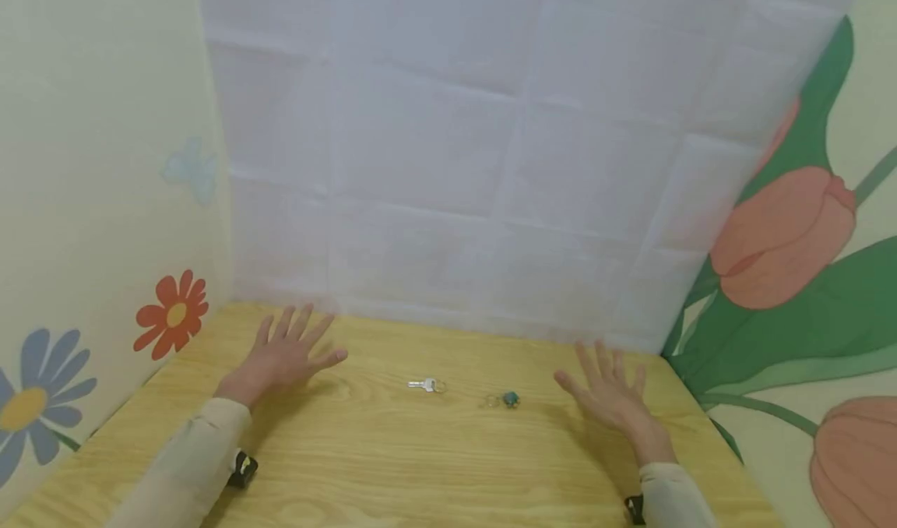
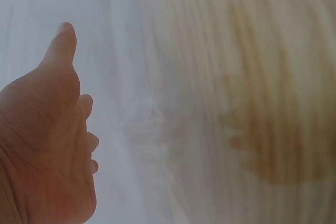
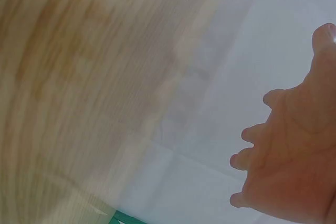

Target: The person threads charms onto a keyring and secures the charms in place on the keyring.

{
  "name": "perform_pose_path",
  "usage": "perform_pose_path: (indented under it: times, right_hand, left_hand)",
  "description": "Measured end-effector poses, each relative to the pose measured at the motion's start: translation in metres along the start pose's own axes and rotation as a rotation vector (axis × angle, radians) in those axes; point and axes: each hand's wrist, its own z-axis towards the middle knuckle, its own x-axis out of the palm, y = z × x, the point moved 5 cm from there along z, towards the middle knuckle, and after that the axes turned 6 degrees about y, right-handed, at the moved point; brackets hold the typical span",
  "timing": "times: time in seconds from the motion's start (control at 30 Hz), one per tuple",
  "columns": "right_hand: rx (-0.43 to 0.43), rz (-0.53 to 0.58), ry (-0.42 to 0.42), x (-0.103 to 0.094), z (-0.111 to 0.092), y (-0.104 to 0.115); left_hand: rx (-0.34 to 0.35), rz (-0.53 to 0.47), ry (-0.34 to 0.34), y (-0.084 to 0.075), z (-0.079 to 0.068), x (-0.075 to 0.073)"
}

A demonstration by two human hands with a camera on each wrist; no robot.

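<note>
A silver key (image 1: 423, 385) with a small ring lies flat near the middle of the wooden table (image 1: 392, 466). To its right sits a teal turtle-like charm (image 1: 511, 399) with a thin key ring (image 1: 493, 401) on its left side. My left hand (image 1: 283, 360) is held over the table left of the key, fingers spread, holding nothing. On the other side my right hand (image 1: 611, 392) hovers right of the charm, its fingers spread too and its palm bare. Both wrist views show the left palm (image 2: 47, 140) and the right palm (image 3: 294, 156) with nothing in them.
A creased white sheet (image 1: 434, 162) hangs behind the table's back edge. Flower-painted panels flank it, with a red flower (image 1: 171, 315) on the left and a pink tulip (image 1: 785, 236) on the right. Each wrist carries a black strap device (image 1: 242, 469).
</note>
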Motion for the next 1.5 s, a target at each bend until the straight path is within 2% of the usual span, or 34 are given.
perform_pose_path:
  times: [0.13, 0.23, 0.3, 0.37, 0.5, 0.57, 0.7, 0.83, 1.07, 1.17, 1.5]
  right_hand:
    - [-0.004, 0.017, 0.009, 0.001, -0.002, 0.004]
    - [-0.054, 0.055, -0.013, -0.002, -0.002, 0.017]
    - [-0.125, 0.081, -0.032, -0.002, 0.0, 0.031]
    - [-0.199, 0.114, -0.024, 0.0, 0.002, 0.049]
    - [-0.335, 0.158, 0.055, 0.014, 0.01, 0.086]
    - [-0.374, 0.146, 0.108, 0.024, 0.017, 0.102]
    - [-0.377, 0.095, 0.198, 0.041, 0.03, 0.124]
    - [-0.326, 0.059, 0.249, 0.048, 0.038, 0.133]
    - [-0.26, 0.012, 0.256, 0.049, 0.042, 0.128]
    - [-0.245, 0.017, 0.255, 0.05, 0.043, 0.125]
    - [-0.269, 0.036, 0.253, 0.058, 0.045, 0.12]
  left_hand:
    - [0.027, -0.045, -0.019, 0.002, 0.004, 0.01]
    - [0.054, -0.073, -0.02, -0.005, 0.009, 0.021]
    - [0.088, -0.074, -0.004, -0.019, 0.013, 0.026]
    - [0.153, -0.081, 0.006, -0.042, 0.018, 0.029]
    - [0.288, -0.132, 0.035, -0.098, 0.029, 0.029]
    - [0.325, -0.161, 0.055, -0.122, 0.037, 0.031]
    - [0.332, -0.188, 0.08, -0.154, 0.051, 0.042]
    - [0.318, -0.175, 0.083, -0.174, 0.062, 0.045]
    - [0.245, -0.081, 0.098, -0.183, 0.069, 0.046]
    - [0.256, -0.073, 0.07, -0.184, 0.068, 0.045]
    - [0.301, -0.132, 0.053, -0.177, 0.072, 0.056]
